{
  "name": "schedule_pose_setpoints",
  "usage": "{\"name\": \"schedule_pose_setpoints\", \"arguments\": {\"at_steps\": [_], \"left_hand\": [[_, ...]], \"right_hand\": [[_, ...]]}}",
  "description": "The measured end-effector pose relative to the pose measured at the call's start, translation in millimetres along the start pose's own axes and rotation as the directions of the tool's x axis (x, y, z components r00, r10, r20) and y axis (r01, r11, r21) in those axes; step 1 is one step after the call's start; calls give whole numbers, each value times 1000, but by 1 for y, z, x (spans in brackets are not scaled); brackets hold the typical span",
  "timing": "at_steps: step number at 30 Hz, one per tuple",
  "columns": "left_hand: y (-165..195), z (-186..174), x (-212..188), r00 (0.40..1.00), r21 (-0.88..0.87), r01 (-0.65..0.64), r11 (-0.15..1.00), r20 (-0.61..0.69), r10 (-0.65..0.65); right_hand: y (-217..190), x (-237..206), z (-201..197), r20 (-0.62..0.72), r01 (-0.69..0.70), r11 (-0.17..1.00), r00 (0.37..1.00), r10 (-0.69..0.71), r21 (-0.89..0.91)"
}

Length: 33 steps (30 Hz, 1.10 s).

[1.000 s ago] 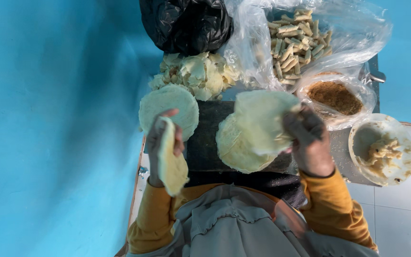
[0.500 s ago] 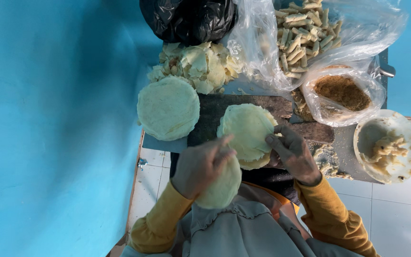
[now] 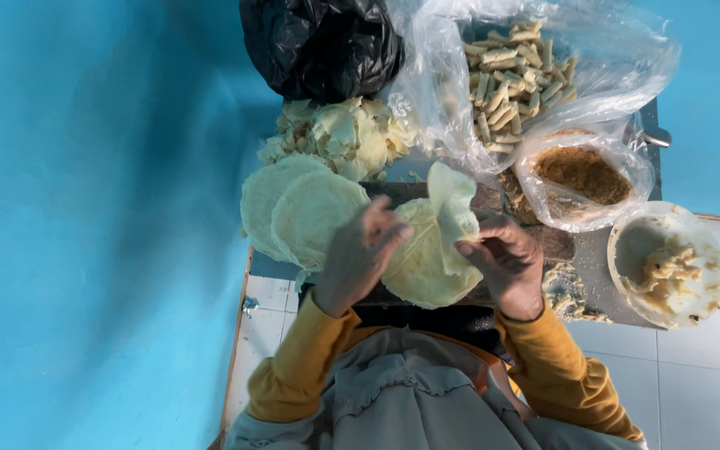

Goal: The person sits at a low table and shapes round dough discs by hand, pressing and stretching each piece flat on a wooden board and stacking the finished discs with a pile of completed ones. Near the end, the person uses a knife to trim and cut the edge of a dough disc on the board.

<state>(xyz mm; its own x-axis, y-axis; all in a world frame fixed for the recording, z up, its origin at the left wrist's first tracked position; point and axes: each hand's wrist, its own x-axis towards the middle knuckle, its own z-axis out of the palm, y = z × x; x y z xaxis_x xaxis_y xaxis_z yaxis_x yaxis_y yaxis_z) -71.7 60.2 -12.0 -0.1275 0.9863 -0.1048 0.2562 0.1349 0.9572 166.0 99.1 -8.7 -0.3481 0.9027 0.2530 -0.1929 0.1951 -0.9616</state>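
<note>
A thin pale wrapper sheet (image 3: pixel 452 208) is now being peeled upward, pinched by the right hand (image 3: pixel 506 262) above the stack of wrappers (image 3: pixel 418 267) on the desk (image 3: pixel 593 258). The left hand (image 3: pixel 360 254), which half a second ago clutched a folded sheet, now presses fingers on the stack. Two separated rounds (image 3: pixel 302 212) lie left, where one lay before.

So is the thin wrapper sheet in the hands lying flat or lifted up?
Partly lifted. The wrapper sheet is peeled up off the stack, pinched by the right hand, with the left hand on the stack.
</note>
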Motion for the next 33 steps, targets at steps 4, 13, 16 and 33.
{"name": "schedule_pose_setpoints", "arguments": {"at_steps": [4, 13, 16, 33], "left_hand": [[-1, 25, 3, 969, -839, 173, 516, 239, 63], [4, 46, -8, 964, -782, -135, 608, 38, 263], [8, 36, -2, 959, -760, 5, 649, 188, 213], [0, 36, -1, 979, -538, -195, 820, -157, 130]], "right_hand": [[-11, 3, 8, 101, -25, 999, 995, 21, 41], [-13, 8, 4, 88, -386, 860, 921, 379, 335], [-13, 7, 1, 113, -410, 835, 910, 398, 368], [-16, 12, -20, -89, -280, 923, 946, 313, 265]]}}
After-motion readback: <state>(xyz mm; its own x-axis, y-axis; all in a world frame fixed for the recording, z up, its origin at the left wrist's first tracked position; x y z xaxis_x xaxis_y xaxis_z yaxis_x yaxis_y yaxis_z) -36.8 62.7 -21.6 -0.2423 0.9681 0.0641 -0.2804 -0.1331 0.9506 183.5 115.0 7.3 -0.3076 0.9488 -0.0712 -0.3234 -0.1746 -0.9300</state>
